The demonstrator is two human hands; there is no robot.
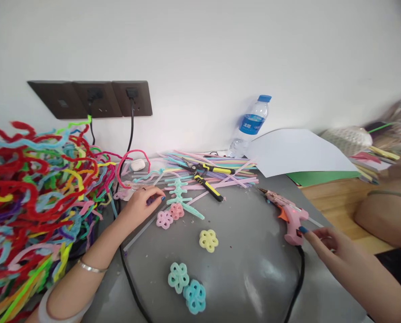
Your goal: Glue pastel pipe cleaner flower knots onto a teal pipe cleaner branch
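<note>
My left hand (143, 206) hovers over the table, thumb and fingertips curled together; anything between them is too small to make out. Just right of it lie mint pipe cleaner pieces (179, 192) in a row, with a pink flower (176, 211) and a lilac flower (164, 219) below. My right hand (338, 251) has its thumb at the switch on the handle of a pink hot glue gun (289, 215); its other fingers are loosely bent and apart from the gun. A yellow flower (208, 241), a mint flower (178, 277) and a blue flower (194, 296) rest nearer me.
Loose pipe cleaners (35, 193) pile up at left. Yellow-black pliers (207, 181) lie on pastel stems (241, 179). A water bottle (252, 121) leans against the wall beside white paper (298, 150). Black cords (130, 282) cross the table. Another person's arm (389, 211) is at right.
</note>
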